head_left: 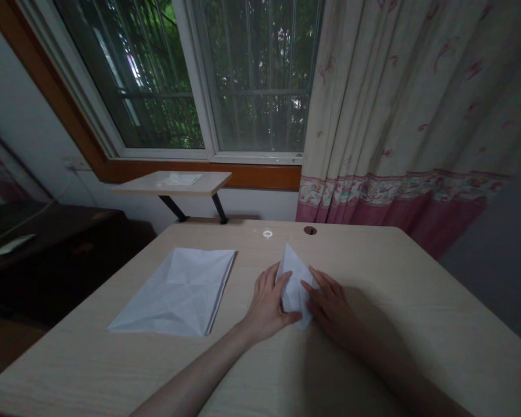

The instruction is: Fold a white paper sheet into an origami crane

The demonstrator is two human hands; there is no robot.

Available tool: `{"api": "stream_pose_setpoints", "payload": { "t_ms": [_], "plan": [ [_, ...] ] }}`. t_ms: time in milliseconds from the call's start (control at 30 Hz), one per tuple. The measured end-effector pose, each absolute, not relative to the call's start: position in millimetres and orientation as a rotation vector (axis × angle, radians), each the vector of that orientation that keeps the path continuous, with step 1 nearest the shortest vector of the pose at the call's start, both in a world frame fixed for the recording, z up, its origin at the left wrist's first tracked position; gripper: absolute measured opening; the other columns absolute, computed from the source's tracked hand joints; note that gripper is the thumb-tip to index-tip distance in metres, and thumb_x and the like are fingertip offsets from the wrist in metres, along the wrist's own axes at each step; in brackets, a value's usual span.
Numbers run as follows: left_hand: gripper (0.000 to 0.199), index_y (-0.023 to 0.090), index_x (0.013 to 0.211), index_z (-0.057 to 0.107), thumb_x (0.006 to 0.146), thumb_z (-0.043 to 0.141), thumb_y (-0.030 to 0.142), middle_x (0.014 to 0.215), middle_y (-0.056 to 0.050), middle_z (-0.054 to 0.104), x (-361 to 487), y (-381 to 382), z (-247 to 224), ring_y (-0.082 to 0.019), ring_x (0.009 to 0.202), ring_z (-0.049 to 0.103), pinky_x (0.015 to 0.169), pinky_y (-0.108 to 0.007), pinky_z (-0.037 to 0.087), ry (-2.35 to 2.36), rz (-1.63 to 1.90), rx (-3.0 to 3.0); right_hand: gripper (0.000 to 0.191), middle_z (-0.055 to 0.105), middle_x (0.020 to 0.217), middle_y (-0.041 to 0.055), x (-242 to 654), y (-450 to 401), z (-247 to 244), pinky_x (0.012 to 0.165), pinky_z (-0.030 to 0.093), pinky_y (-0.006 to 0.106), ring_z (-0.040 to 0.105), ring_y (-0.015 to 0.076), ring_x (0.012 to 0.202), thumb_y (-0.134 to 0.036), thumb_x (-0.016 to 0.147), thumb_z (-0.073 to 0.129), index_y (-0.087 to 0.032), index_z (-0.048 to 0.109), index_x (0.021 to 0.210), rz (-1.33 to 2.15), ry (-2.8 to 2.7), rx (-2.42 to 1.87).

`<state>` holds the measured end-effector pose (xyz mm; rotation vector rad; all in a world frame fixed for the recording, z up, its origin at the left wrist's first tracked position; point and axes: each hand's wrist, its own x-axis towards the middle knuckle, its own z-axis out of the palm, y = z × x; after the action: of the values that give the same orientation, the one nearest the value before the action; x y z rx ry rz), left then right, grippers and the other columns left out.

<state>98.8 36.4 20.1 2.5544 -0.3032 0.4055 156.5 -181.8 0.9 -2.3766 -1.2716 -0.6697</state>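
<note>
A small white folded paper [293, 295] lies on the desk in front of me, its pointed tip facing away. My left hand [267, 307] grips its left side, with the thumb over the lower part and a finger pressing the upper face. From the other side, my right hand [332, 304] holds the right edge, fingertips resting on the paper near its middle. Parts of the lower edges are hidden under my fingers. To the left, apart from both hands, rests a larger stack of creased white paper sheets [184, 289].
The light wooden desk [417, 313] has a round cable hole [310, 230] near its far edge. A raised side shelf [147, 182] holds another white paper [184, 179]. Behind are a window [256, 75] and a patterned curtain [395, 116]; a dark table [47, 231] stands left.
</note>
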Motion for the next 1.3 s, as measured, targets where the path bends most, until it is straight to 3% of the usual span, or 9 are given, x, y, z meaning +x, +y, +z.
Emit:
{"api": "stream_pose_setpoints", "payload": {
  "t_ms": [267,467,633,733,900,1300],
  "plan": [
    [0.080,0.025,0.141,0.040,0.073,0.078,0.042,0.151,-0.015,0.031,97,38,21,-0.037,0.138,0.030,0.111,-0.058,0.029,-0.340,0.470,2.518,0.040,0.042,0.150,0.0126,156,-182,2,0.106,0.041,0.050,0.036,0.0269,0.138,-0.026,0.101,0.038,-0.023,0.045,0.140,-0.638,-1.252,-2.404],
    [0.080,0.020,0.145,0.027,0.080,0.070,0.035,0.144,-0.016,0.041,98,37,20,-0.032,0.133,0.038,0.111,-0.053,0.031,-0.250,0.575,2.393,0.044,0.044,0.148,0.0143,157,-182,-1,0.106,0.041,0.051,0.037,0.0282,0.138,-0.028,0.100,0.039,-0.019,0.040,0.143,-0.632,-1.240,-2.413],
    [0.040,0.018,0.131,0.043,0.095,0.047,0.037,0.129,-0.013,0.053,100,39,22,-0.027,0.123,0.048,0.108,-0.049,0.037,0.001,0.655,2.221,0.048,0.045,0.148,0.0140,156,-182,1,0.105,0.042,0.051,0.040,0.0289,0.136,-0.027,0.100,0.039,-0.020,0.034,0.147,-0.621,-1.223,-2.405],
    [0.026,0.020,0.114,0.055,0.096,0.040,0.031,0.118,-0.010,0.060,101,42,24,-0.026,0.115,0.053,0.103,-0.048,0.040,0.123,0.673,2.212,0.049,0.046,0.147,0.0136,156,-182,1,0.104,0.043,0.051,0.042,0.0290,0.135,-0.027,0.099,0.039,-0.021,0.033,0.148,-0.632,-1.222,-2.395],
    [0.021,0.022,0.094,0.060,0.096,0.040,0.024,0.118,-0.006,0.063,104,43,25,-0.026,0.117,0.051,0.107,-0.053,0.029,0.172,0.580,2.407,0.045,0.047,0.145,0.0141,159,-182,-6,0.106,0.041,0.051,0.041,0.0291,0.135,-0.026,0.099,0.041,-0.020,0.039,0.144,-0.641,-1.171,-2.416],
    [0.018,0.025,0.100,0.059,0.098,0.042,0.030,0.118,-0.001,0.064,102,40,26,-0.023,0.119,0.049,0.111,-0.054,0.017,0.048,0.387,2.440,0.051,0.050,0.143,0.0139,158,-184,-6,0.107,0.040,0.050,0.042,0.0283,0.134,-0.027,0.097,0.045,-0.021,0.036,0.147,-0.591,-1.180,-2.425]
  ]
}}
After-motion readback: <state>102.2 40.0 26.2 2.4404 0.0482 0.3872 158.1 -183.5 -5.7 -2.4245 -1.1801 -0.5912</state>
